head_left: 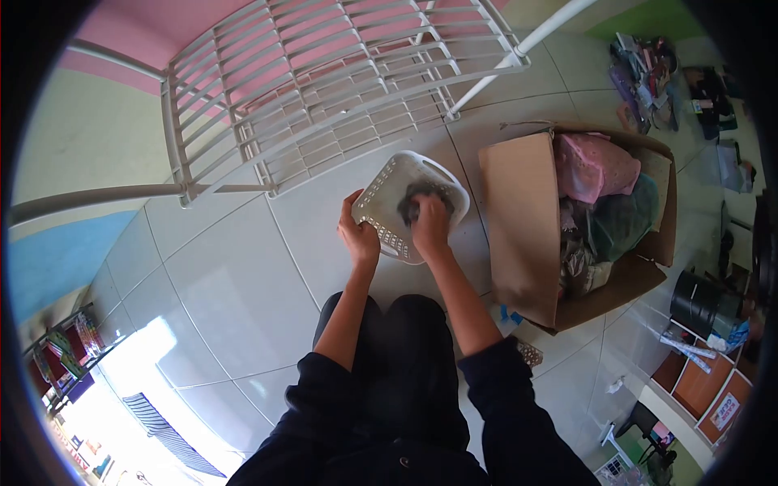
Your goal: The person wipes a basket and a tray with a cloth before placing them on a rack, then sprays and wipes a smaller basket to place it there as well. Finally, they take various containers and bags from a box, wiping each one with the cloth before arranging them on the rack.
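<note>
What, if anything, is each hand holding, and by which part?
The left hand holds the white plastic basket by its rim; the right hand touches a dark, blurred item; its grip is unclear.

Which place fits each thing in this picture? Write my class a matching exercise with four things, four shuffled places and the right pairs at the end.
Things
1. Left hand
2. Right hand
3. Pink bundle
4. Rack

Places
A. Inside the box
B. Holding the side of the basket
C. Beyond the basket, near the pink wall
D. On the dark item in the basket

Right pairs: 1-B, 2-D, 3-A, 4-C
</note>
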The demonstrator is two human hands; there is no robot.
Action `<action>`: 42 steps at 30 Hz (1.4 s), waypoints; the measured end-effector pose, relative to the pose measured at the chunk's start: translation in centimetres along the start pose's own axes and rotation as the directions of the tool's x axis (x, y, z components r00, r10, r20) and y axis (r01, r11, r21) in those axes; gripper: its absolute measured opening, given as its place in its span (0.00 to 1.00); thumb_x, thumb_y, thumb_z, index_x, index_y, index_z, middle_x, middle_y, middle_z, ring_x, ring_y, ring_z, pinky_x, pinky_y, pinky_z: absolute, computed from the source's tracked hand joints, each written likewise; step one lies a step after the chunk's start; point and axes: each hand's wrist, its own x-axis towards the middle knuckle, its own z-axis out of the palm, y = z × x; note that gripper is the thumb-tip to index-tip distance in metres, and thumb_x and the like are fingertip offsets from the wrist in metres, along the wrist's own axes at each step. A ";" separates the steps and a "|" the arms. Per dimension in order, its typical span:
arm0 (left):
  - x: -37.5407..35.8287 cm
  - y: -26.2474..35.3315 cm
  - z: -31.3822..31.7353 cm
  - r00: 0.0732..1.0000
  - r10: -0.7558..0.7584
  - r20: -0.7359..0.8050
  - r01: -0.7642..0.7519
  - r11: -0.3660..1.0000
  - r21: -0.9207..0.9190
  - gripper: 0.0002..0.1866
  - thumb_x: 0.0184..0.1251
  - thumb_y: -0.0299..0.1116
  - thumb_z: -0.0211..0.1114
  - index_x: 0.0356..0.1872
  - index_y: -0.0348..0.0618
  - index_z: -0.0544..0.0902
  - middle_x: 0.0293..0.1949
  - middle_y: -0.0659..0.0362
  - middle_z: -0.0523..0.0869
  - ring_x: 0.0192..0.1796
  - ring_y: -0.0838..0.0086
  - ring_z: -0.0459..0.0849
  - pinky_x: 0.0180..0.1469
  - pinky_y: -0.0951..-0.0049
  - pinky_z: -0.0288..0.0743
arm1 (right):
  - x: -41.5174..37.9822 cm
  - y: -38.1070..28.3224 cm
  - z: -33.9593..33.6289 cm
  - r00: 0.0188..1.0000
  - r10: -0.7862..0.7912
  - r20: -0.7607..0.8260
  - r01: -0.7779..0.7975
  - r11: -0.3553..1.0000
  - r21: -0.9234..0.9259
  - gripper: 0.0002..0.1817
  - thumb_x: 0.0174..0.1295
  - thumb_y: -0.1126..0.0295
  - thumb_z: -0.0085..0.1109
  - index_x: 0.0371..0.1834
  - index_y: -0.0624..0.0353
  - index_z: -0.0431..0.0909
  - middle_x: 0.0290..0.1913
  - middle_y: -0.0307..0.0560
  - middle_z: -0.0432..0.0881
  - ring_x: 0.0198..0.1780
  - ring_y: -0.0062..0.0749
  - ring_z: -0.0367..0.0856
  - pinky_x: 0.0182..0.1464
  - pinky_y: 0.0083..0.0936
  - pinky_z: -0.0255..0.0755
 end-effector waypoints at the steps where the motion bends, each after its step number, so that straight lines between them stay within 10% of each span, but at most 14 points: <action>1: -0.1 -0.3 -0.1 0.999 0.039 0.037 -0.040 0.999 0.023 0.25 0.35 0.12 0.40 0.40 0.36 0.75 0.33 0.49 0.81 0.39 0.62 0.80 0.45 0.71 0.69 | 0.8 -0.7 0.0 1.000 0.008 -0.004 -0.008 1.000 0.005 0.16 0.38 0.78 0.62 0.35 0.65 0.74 0.33 0.55 0.76 0.37 0.49 0.75 0.42 0.36 0.68; 8: 0.4 -1.6 0.0 0.990 0.107 0.094 -0.117 0.987 0.111 0.26 0.36 0.13 0.39 0.43 0.37 0.71 0.33 0.46 0.79 0.38 0.53 0.79 0.43 0.64 0.69 | 2.4 -4.7 2.3 0.969 0.246 0.020 -0.229 0.865 0.447 0.11 0.46 0.75 0.59 0.34 0.66 0.75 0.32 0.54 0.79 0.37 0.44 0.78 0.39 0.29 0.70; 10: 0.5 -1.5 -0.2 0.990 0.064 0.126 -0.077 0.992 0.099 0.27 0.35 0.13 0.39 0.44 0.36 0.71 0.34 0.45 0.79 0.38 0.52 0.78 0.44 0.63 0.68 | 1.1 -4.3 2.3 0.821 0.169 0.545 -0.567 0.345 0.748 0.11 0.47 0.72 0.61 0.33 0.66 0.75 0.26 0.47 0.78 0.31 0.28 0.77 0.35 0.23 0.70; 15: 0.0 -1.5 0.0 0.969 0.093 0.230 -0.130 0.980 0.150 0.27 0.36 0.13 0.40 0.45 0.36 0.70 0.37 0.43 0.77 0.40 0.48 0.76 0.45 0.60 0.67 | 1.7 -4.7 2.4 0.885 0.263 0.383 -0.434 0.177 0.883 0.10 0.50 0.70 0.60 0.32 0.64 0.76 0.28 0.40 0.77 0.31 0.17 0.73 0.33 0.17 0.68; 17: -0.8 -2.4 0.2 0.919 0.291 0.266 -0.340 0.927 0.160 0.28 0.36 0.13 0.40 0.46 0.34 0.69 0.40 0.42 0.75 0.43 0.47 0.74 0.46 0.58 0.66 | 4.3 -4.6 3.2 0.659 0.664 0.352 -0.152 -0.341 0.928 0.09 0.50 0.70 0.60 0.31 0.63 0.75 0.28 0.39 0.77 0.30 0.16 0.71 0.32 0.17 0.66; 18: -1.3 -2.0 0.2 0.926 0.237 0.293 -0.286 0.948 0.139 0.29 0.36 0.13 0.41 0.49 0.33 0.67 0.41 0.41 0.75 0.45 0.46 0.72 0.47 0.56 0.65 | 4.8 -4.6 3.7 0.656 0.665 0.357 -0.149 -0.350 0.925 0.09 0.50 0.70 0.60 0.31 0.63 0.75 0.28 0.39 0.77 0.30 0.16 0.71 0.32 0.17 0.66; 22: -1.5 -2.8 1.2 0.984 0.086 0.156 -0.113 0.978 0.175 0.30 0.37 0.13 0.42 0.51 0.35 0.65 0.40 0.41 0.75 0.45 0.46 0.72 0.47 0.55 0.64 | 3.9 -4.4 4.1 0.924 0.341 0.171 -0.326 0.473 0.819 0.11 0.47 0.67 0.62 0.28 0.64 0.76 0.23 0.36 0.74 0.26 0.17 0.70 0.27 0.20 0.65; 24: -1.0 -2.3 0.2 0.974 -0.125 0.187 0.122 0.992 0.029 0.32 0.36 0.12 0.42 0.52 0.36 0.64 0.39 0.41 0.75 0.44 0.47 0.73 0.47 0.58 0.65 | 1.1 -3.9 3.3 0.918 0.229 0.324 -0.392 0.653 0.648 0.11 0.44 0.70 0.61 0.29 0.66 0.76 0.21 0.44 0.77 0.25 0.25 0.75 0.30 0.23 0.68; 27: -1.8 -3.3 -1.0 0.965 0.159 0.211 -0.187 0.975 0.121 0.31 0.36 0.12 0.42 0.51 0.35 0.66 0.41 0.43 0.76 0.45 0.50 0.75 0.48 0.62 0.67 | -0.5 -2.8 2.0 0.923 0.121 0.365 -0.303 0.814 0.496 0.13 0.40 0.70 0.60 0.29 0.68 0.74 0.28 0.60 0.77 0.33 0.51 0.77 0.37 0.36 0.70; 34: -2.9 -1.6 -5.1 0.966 0.119 0.228 -0.146 0.984 0.102 0.29 0.37 0.12 0.40 0.48 0.35 0.70 0.45 0.46 0.77 0.52 0.56 0.74 0.53 0.65 0.66 | -2.6 -3.2 -2.7 0.952 0.271 0.142 -0.305 0.870 0.388 0.11 0.43 0.72 0.58 0.29 0.68 0.73 0.28 0.60 0.77 0.35 0.52 0.76 0.39 0.39 0.70; 36: -3.3 -2.2 -5.5 0.962 0.076 0.262 -0.144 0.957 0.250 0.29 0.41 0.12 0.43 0.52 0.36 0.67 0.45 0.46 0.77 0.52 0.56 0.74 0.52 0.65 0.66 | -4.3 -3.7 -0.9 0.988 0.077 0.133 -0.104 0.972 0.209 0.12 0.42 0.73 0.59 0.30 0.68 0.74 0.28 0.58 0.78 0.32 0.51 0.77 0.36 0.34 0.69; 40: -5.0 -2.7 -6.3 0.979 0.116 0.166 -0.150 0.966 0.211 0.28 0.46 0.14 0.46 0.55 0.39 0.64 0.42 0.47 0.78 0.44 0.60 0.79 0.47 0.66 0.70 | -5.2 -5.1 -1.7 0.865 -0.012 0.502 -0.198 0.910 0.363 0.13 0.43 0.72 0.61 0.31 0.65 0.73 0.30 0.53 0.77 0.34 0.44 0.77 0.37 0.29 0.69; 42: -5.8 -2.4 -7.7 0.960 -0.112 0.256 0.070 0.984 0.166 0.27 0.50 0.15 0.49 0.56 0.42 0.63 0.37 0.48 0.78 0.33 0.68 0.81 0.40 0.69 0.73 | -4.3 -5.5 -4.3 0.871 0.099 0.482 -0.381 0.756 0.533 0.12 0.43 0.73 0.60 0.31 0.66 0.73 0.30 0.49 0.76 0.32 0.36 0.76 0.36 0.28 0.69</action>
